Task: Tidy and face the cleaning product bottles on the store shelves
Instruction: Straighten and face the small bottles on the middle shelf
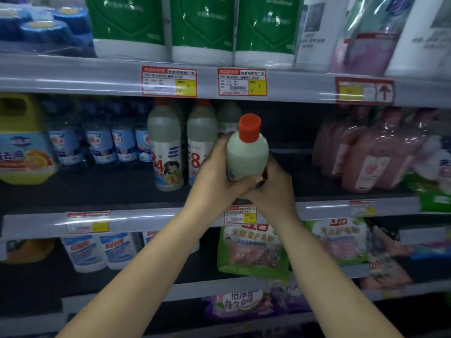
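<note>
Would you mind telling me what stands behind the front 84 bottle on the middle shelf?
Behind the front 84 bottle, another red-capped bottle of the same kind shows only its shoulder. Its label, and any further bottles in that row, are covered.

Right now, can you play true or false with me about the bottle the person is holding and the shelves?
1. Both hands hold one bottle. True: the left hand and right hand wrap the held bottle.
2. Its cap is blue. False: the cap is red.
3. Bottles marked 84 stand on the shelf to its left. True.
4. The pink bottles are left of the held bottle. False: they are to its right.
5. Green packs sit on the shelf above. True.
</note>
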Demonstrator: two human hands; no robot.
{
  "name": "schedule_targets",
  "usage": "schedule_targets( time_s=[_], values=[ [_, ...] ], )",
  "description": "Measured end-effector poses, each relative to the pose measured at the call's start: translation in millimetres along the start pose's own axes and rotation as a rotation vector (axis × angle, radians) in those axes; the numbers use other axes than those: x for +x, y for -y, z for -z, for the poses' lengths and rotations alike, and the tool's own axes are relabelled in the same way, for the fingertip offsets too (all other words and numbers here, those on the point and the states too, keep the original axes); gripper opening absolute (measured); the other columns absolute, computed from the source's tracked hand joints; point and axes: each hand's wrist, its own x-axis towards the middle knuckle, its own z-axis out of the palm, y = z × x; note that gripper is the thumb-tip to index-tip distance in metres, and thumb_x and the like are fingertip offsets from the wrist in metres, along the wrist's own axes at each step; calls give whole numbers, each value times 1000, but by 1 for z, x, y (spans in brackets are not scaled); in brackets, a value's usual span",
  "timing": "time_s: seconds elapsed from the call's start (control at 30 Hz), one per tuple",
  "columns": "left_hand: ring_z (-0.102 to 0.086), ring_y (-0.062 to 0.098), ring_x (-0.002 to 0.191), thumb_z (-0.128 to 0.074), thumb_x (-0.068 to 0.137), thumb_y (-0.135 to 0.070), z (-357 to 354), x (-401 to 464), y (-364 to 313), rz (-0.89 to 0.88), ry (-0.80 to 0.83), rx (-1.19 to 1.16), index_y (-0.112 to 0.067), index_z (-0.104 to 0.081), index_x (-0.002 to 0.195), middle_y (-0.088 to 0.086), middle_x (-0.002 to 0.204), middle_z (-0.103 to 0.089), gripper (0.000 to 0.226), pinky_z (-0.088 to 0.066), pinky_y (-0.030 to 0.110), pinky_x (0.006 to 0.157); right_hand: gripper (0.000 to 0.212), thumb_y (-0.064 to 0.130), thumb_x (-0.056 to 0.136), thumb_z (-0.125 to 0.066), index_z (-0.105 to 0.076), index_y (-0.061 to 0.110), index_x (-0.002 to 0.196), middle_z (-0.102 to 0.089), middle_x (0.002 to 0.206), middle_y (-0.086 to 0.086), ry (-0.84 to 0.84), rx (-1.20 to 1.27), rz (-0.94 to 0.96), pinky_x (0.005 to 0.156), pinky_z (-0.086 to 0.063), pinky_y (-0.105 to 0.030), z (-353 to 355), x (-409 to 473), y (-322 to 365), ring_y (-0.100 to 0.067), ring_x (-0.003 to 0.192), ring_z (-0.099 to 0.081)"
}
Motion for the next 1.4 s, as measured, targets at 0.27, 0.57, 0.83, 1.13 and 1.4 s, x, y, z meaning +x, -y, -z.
schedule_targets(
  time_s=[0.27,0.57,0.83,1.13,1.4],
  values=[
    [-44,-10,100,-77,73,-21,-30,26,21,35,-74,-36,-18,-40,132,-14,113,-50,70,-36,-3,80,52,7,72,-72,-53,16,119,-60,95,11,98,82,-71,59,-40,1,6,26,-24,14,74,-55],
    [-53,8,110,-74,76,-19,-50,49,42,34,-176,-45,-11,-43,130,0,122,-57,63,-43,18,91,41,1,80,-62,-50,12,117,-62,105,-1,165,157,-139,65,-46,-5,-3,53,-46,-8,89,-61],
    [-49,15,121,-57,84,-30,-62,39,61,27,-212,43,-21,-18,146,4,136,-47,73,-45,40,98,46,-7,84,-53,-49,10,126,-63,116,-5,183,336,-152,86,-50,-23,-18,56,-61,-14,105,-61],
    [-24,17,139,-38,91,-32,-67,13,58,59,-178,156,-8,-8,148,11,151,-22,69,-24,34,114,24,15,92,-53,-58,18,116,-67,109,-5,204,370,-133,86,-50,-20,-24,53,-60,-12,99,-64],
    [-1,17,143,-34,89,-31,-69,2,62,102,-142,216,-7,-7,148,14,156,-5,69,-7,27,115,33,13,85,-63,-49,19,114,-62,106,1,163,256,-178,85,-48,-24,-30,52,-62,-12,98,-60]
  ],
)
